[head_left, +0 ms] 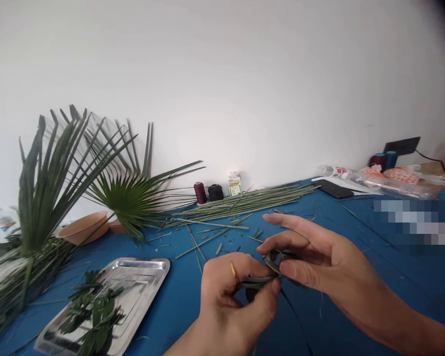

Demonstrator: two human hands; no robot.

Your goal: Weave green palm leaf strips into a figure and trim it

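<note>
My left hand point(232, 291), with a gold ring on one finger, is closed around a thin green palm leaf strip point(267, 275) low in the middle of the view. My right hand point(311, 252) pinches a curled loop of the same strip between thumb and a bent finger, while its index finger points out to the left. Both hands meet just above the blue table point(178, 296).
A metal tray point(133, 282) with woven green leaf pieces point(92, 314) lies at the lower left. Fan palm fronds point(59, 178), a tan bowl point(83, 226), a bundle of leaf strips point(244, 202), thread spools point(207, 193), a phone point(332, 188) and plastic bags line the back.
</note>
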